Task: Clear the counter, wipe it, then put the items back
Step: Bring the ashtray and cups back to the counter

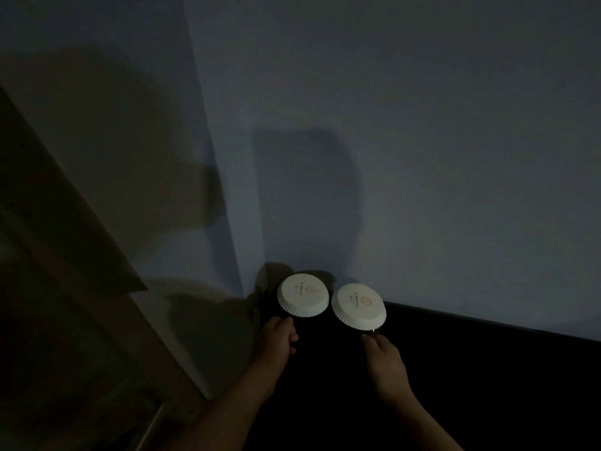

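Head view, the only one. Nearest the lens: two bare forearms, reaching from the lower edge toward the wall corner (241, 289). Left hand (278, 340) just below that corner, curled round the dark body of the left jar (303, 295), thumb showing on the near side. Right hand (385, 358) further to the right of the corner, fingertips up against the dark body of the right jar (358, 306); too dark to tell whether gripping or only touching.

Both jars standing upright on the black counter (487, 385), directly right of the corner and close against the wall (422, 157), lids almost touching each other. Left of the corner, a brown cabinet side (65, 271).

Possible trouble from here: very little light, and dark jar bodies against a dark counter, so easy to misjudge the grip and catch only a lid rim. With a loose lid, risk of the body slipping away below it. With the jars so near together, also a risk of knocking one against the other, or against the wall, when moving either one. Safer, probably, to lift straight up and one at a time.

As for looks: round white lids with ribbed edges, each with small print and a thin circle mark on top. Bodies nearly black, hardly separable from the counter. Small glint under the right lid, nature unclear.
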Available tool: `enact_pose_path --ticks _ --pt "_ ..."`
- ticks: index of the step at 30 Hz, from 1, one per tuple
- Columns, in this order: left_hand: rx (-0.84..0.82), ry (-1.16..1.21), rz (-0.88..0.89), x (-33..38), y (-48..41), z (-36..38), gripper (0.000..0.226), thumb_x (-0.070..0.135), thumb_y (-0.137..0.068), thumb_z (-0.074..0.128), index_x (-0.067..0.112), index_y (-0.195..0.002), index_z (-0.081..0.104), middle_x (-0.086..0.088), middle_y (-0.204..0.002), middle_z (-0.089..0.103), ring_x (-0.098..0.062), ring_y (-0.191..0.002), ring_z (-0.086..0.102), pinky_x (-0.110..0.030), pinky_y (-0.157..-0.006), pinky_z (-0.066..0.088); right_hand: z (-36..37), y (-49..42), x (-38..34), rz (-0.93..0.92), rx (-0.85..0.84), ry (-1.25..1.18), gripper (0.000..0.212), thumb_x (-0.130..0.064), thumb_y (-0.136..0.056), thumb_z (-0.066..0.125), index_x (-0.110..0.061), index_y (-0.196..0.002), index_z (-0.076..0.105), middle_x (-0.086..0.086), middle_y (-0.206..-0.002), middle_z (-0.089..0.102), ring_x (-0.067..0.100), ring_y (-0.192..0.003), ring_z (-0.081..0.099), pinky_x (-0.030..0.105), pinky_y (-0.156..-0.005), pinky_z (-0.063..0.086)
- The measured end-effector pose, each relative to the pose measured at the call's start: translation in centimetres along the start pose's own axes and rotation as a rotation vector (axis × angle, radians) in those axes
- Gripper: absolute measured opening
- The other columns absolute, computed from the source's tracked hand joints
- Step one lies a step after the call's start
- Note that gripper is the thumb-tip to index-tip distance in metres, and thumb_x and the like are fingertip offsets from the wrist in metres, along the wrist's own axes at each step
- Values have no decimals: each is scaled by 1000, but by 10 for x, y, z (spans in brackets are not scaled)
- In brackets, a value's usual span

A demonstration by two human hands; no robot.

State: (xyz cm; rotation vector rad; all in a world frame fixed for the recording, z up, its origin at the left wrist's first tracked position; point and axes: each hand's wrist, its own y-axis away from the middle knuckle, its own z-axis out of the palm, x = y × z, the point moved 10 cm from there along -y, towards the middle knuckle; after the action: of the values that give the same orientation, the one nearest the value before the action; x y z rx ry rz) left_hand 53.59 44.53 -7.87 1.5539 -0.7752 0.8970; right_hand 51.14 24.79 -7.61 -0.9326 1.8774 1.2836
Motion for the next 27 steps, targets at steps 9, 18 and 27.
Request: enact_pose_path --ticks 9,18,27 --pt "-7 -14 17 4 -32 16 28 16 -99 38 12 -72 44 -4 -71 47 -15 -62 43 -26 -57 34 -2 -38 -7 -7 31 -2 23 -22 -98 41 -15 -81 54 10 -94 60 27 -94 59 36 -83 43" --pt "32 -85 22 19 -54 28 30 14 -99 35 12 -70 40 -4 -65 40 -13 -56 36 -24 -50 30 -8 -58 -21 -66 60 34 22 -19 -97 38 -5 -90 54 9 -88 57 22 -83 53 30 -69 36" --pt "59 -149 76 20 -53 28 25 21 -102 32 9 -85 46 -7 -80 51 -17 -67 50 -26 -55 40 -7 -53 -22 -73 75 24 20 -20 -98 37 -7 -91 50 5 -84 53 15 -74 48 28 -60 34"
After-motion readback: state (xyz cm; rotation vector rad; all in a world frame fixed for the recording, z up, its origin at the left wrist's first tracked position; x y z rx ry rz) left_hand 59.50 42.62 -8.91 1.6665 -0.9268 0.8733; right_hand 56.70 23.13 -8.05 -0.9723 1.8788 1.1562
